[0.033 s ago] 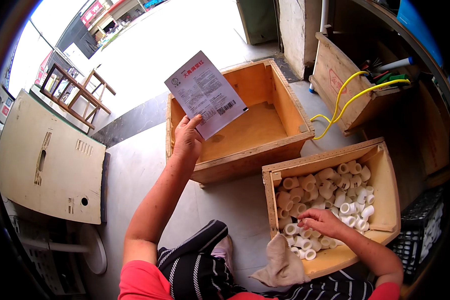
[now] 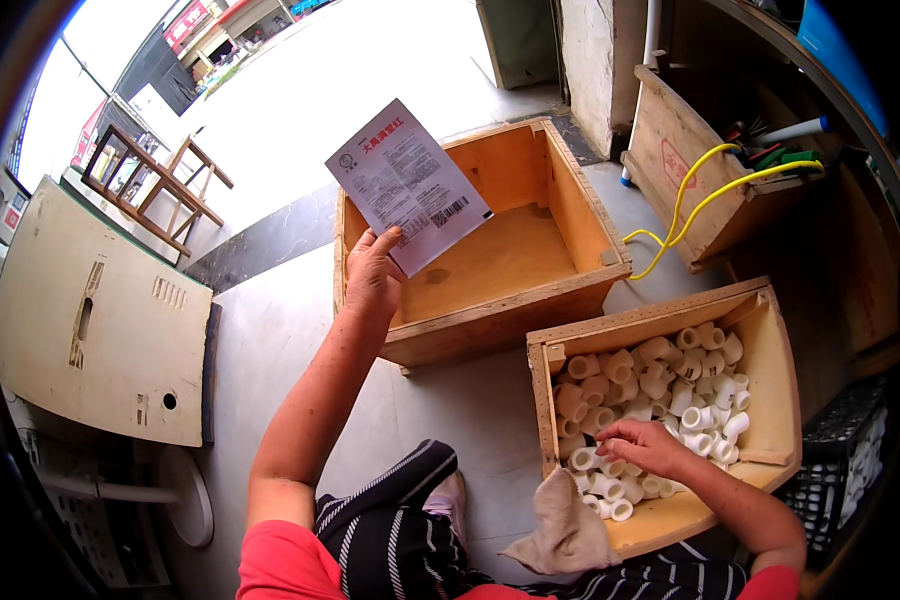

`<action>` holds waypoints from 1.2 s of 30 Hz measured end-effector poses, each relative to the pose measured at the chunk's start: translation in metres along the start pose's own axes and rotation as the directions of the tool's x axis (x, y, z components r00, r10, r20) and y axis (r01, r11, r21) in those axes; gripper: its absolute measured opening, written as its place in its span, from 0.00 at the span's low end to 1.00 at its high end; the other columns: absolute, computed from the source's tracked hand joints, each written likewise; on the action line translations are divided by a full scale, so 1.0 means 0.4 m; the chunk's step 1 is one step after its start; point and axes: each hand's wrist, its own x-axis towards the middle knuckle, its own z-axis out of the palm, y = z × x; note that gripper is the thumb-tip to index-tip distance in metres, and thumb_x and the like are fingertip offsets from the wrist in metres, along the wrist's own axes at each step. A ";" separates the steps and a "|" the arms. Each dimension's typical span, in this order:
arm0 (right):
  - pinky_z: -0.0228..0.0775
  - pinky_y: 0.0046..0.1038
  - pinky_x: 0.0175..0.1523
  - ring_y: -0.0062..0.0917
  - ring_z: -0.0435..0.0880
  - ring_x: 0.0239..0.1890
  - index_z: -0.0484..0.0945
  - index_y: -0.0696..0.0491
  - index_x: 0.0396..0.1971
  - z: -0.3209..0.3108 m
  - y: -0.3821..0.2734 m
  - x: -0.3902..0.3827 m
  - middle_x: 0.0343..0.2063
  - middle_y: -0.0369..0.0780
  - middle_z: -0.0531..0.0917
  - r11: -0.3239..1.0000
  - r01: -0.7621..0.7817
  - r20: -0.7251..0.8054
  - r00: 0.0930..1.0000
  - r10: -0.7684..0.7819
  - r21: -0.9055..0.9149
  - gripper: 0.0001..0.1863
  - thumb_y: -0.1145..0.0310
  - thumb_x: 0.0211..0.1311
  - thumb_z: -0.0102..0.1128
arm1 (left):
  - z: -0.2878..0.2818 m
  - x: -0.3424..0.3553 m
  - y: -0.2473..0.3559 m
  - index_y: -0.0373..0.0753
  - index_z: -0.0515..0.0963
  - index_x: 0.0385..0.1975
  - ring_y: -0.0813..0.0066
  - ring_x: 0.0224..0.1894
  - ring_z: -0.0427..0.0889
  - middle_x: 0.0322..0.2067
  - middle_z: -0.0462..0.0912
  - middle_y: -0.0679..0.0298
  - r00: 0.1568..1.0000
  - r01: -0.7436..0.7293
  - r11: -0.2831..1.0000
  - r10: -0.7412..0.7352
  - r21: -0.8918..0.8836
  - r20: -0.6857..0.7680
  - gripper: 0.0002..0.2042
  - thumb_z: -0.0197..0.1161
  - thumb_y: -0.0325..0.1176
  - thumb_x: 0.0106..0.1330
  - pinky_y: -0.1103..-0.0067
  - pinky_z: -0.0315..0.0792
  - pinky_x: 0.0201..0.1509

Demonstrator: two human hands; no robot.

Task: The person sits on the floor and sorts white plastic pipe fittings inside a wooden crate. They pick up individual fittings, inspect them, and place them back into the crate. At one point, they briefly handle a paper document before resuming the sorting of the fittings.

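Raised over the larger wooden box [image 2: 480, 335], my left hand [image 2: 373, 275] pinches a white printed sheet [image 2: 410, 185] by its lower corner, thumb on the near face. The sheet is flat and tilted, with red heading print, small text and a barcode. Below the hand, the box's bare wooden inside shows. My right hand [image 2: 638, 445] is over the smaller wooden box [image 2: 620, 323], just above a heap of white plastic pipe elbows [image 2: 660, 375]. Its fingers are curled together; whatever they hold, if anything, is hidden. A beige cloth [image 2: 562, 525] drapes over that box's near left corner.
At the upper right stands a wooden crate [image 2: 680, 165] of tools, with a yellow cord [image 2: 675, 225] looping out. A cream metal cabinet [image 2: 100, 320] is on the left, near a wooden stool frame [image 2: 155, 190]. A black plastic crate [image 2: 830, 480] sits right of the elbows.
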 end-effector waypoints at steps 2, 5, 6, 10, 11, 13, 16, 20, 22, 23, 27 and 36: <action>0.78 0.26 0.52 0.23 0.87 0.46 0.79 0.57 0.56 0.002 0.006 0.004 0.45 0.42 0.89 0.999 -0.007 0.006 1.000 0.007 -0.042 0.18 0.64 0.73 0.56 | -0.024 0.022 0.017 0.35 0.75 0.53 0.67 0.52 0.82 0.52 0.82 0.59 0.999 -0.033 0.999 0.032 -0.014 -0.032 0.13 0.60 0.22 0.70 0.64 0.78 0.60; 0.78 0.27 0.52 0.26 0.88 0.45 0.80 0.56 0.55 0.010 -0.003 0.004 0.43 0.42 0.89 0.995 -0.013 -0.001 1.000 0.013 -0.102 0.18 0.62 0.72 0.58 | -0.066 0.043 0.061 0.36 0.75 0.53 0.66 0.54 0.82 0.51 0.82 0.59 0.993 -0.051 0.998 0.055 0.033 -0.104 0.13 0.58 0.21 0.70 0.63 0.78 0.61; 0.78 0.28 0.51 0.27 0.88 0.45 0.81 0.55 0.55 0.009 0.000 0.002 0.43 0.42 0.89 0.989 -0.008 -0.009 1.000 0.007 -0.148 0.19 0.61 0.71 0.59 | -0.072 0.046 0.077 0.36 0.74 0.53 0.66 0.54 0.82 0.51 0.82 0.59 0.989 -0.066 0.997 0.070 0.035 -0.134 0.13 0.58 0.21 0.71 0.63 0.78 0.61; 0.77 0.30 0.50 0.29 0.88 0.43 0.83 0.52 0.53 0.006 0.020 0.005 0.41 0.43 0.88 0.987 0.011 -0.036 0.999 -0.017 -0.162 0.19 0.58 0.69 0.60 | -0.104 0.067 0.087 0.36 0.74 0.53 0.65 0.56 0.82 0.52 0.81 0.58 0.976 -0.086 0.996 0.092 0.034 -0.197 0.13 0.57 0.21 0.71 0.62 0.78 0.61; 0.77 0.30 0.50 0.28 0.88 0.43 0.83 0.53 0.53 0.004 0.023 0.008 0.41 0.43 0.89 0.981 0.026 -0.020 0.999 -0.030 -0.190 0.19 0.59 0.69 0.59 | -0.109 0.068 0.086 0.36 0.74 0.53 0.64 0.56 0.81 0.53 0.81 0.58 0.977 -0.090 0.995 0.095 0.030 -0.192 0.13 0.57 0.21 0.71 0.62 0.78 0.62; 0.78 0.29 0.49 0.27 0.88 0.42 0.83 0.53 0.53 0.008 0.022 0.010 0.41 0.42 0.89 0.985 0.015 -0.026 0.999 -0.019 -0.173 0.18 0.60 0.69 0.59 | -0.120 0.068 0.084 0.36 0.74 0.53 0.64 0.56 0.81 0.53 0.81 0.58 0.978 -0.098 0.995 0.101 0.022 -0.183 0.13 0.57 0.21 0.71 0.62 0.78 0.62; 0.78 0.28 0.48 0.27 0.88 0.42 0.83 0.54 0.53 0.011 0.010 0.008 0.40 0.42 0.89 0.982 0.015 -0.031 0.999 -0.021 -0.187 0.18 0.60 0.70 0.59 | -0.123 0.061 0.080 0.35 0.73 0.54 0.64 0.56 0.81 0.53 0.81 0.58 0.984 -0.118 0.993 0.119 0.010 -0.135 0.13 0.57 0.22 0.71 0.62 0.78 0.62; 0.78 0.28 0.48 0.26 0.89 0.41 0.82 0.55 0.52 0.014 -0.008 0.003 0.40 0.42 0.89 0.977 0.011 -0.037 0.999 -0.020 -0.211 0.18 0.61 0.70 0.59 | -0.139 0.068 0.080 0.34 0.71 0.56 0.63 0.57 0.81 0.54 0.80 0.57 0.977 -0.122 0.992 0.126 0.032 -0.173 0.15 0.57 0.22 0.71 0.62 0.77 0.62; 0.79 0.27 0.48 0.25 0.89 0.40 0.82 0.56 0.52 0.015 -0.003 0.005 0.40 0.42 0.89 0.986 0.007 -0.029 1.000 -0.012 -0.167 0.17 0.62 0.70 0.59 | -0.147 0.077 0.091 0.34 0.70 0.57 0.62 0.57 0.81 0.54 0.80 0.56 0.972 -0.107 0.994 0.109 0.022 -0.207 0.16 0.57 0.21 0.71 0.62 0.78 0.62; 0.79 0.27 0.48 0.25 0.89 0.40 0.82 0.56 0.52 0.015 0.000 0.006 0.40 0.42 0.89 0.989 0.003 -0.024 1.000 -0.007 -0.145 0.17 0.62 0.70 0.59 | -0.162 0.084 0.101 0.34 0.70 0.57 0.62 0.56 0.81 0.54 0.80 0.56 0.971 -0.125 0.992 0.125 0.014 -0.203 0.16 0.57 0.21 0.71 0.62 0.77 0.62; 0.79 0.27 0.47 0.25 0.89 0.39 0.82 0.56 0.53 0.014 0.012 0.006 0.41 0.42 0.89 0.983 0.002 -0.031 0.999 -0.008 -0.184 0.18 0.63 0.70 0.59 | -0.243 0.124 0.153 0.32 0.70 0.57 0.59 0.56 0.80 0.54 0.80 0.56 0.941 -0.196 0.980 0.178 -0.033 -0.287 0.16 0.57 0.22 0.72 0.64 0.77 0.64; 0.78 0.28 0.51 0.29 0.89 0.45 0.81 0.57 0.53 0.007 -0.004 0.001 0.43 0.42 0.90 0.982 0.003 -0.036 0.999 -0.010 -0.190 0.18 0.61 0.70 0.59 | -0.566 0.158 0.326 0.34 0.76 0.57 0.57 0.59 0.81 0.57 0.82 0.54 0.834 -0.326 0.925 0.184 -0.196 -0.520 0.14 0.52 0.25 0.74 0.59 0.75 0.66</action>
